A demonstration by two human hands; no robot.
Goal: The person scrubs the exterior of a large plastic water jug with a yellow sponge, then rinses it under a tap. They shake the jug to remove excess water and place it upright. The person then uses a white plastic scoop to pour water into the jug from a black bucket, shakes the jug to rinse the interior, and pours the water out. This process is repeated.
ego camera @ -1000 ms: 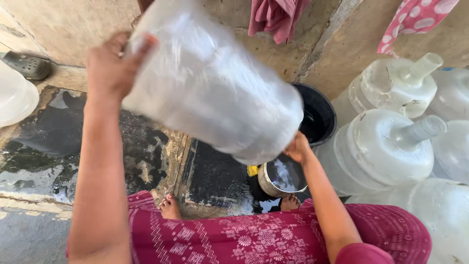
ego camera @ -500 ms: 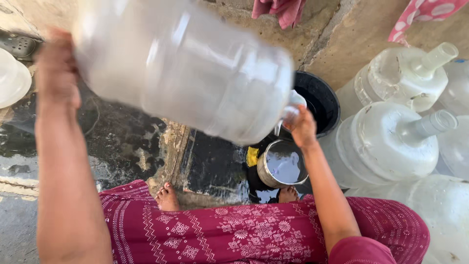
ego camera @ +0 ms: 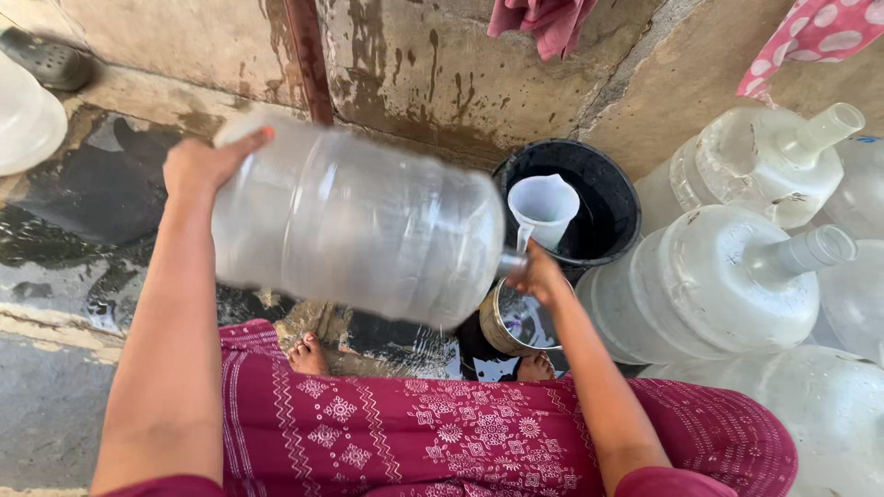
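The left hand (ego camera: pixel 207 164) in the upper left of the frame presses against the flat bottom of a large clear water jug (ego camera: pixel 359 225), fingers spread over the rim of the base; only one fingertip with a painted nail shows over the top edge, and the rest of the fingers are hidden behind the plastic. The right hand (ego camera: pixel 539 276), just right of centre, is closed around the jug's neck, but the neck and cap are almost wholly covered by the fingers, so how the mouth points is hard to tell. The jug lies on its side across the middle of the frame, held in the air between the two hands, its outline slightly blurred.

Just under the right hand sits a small metal pot (ego camera: pixel 511 322), half hidden by the jug and the wrist; what it holds cannot be made out. Above the hand a white plastic mug (ego camera: pixel 543 210) stands in a black bucket (ego camera: pixel 608 198) against the stained wall (ego camera: pixel 442 64). On the right edge lie several more clear jugs (ego camera: pixel 727 276), the lowest ones cut off by the frame. Bare toes (ego camera: pixel 308 354) peek out below the jug, above the maroon patterned skirt (ego camera: pixel 460 433) that fills the bottom. A white tub (ego camera: pixel 28 120) is cropped at the far left, and a dark shoe (ego camera: pixel 46 57) lies above it.
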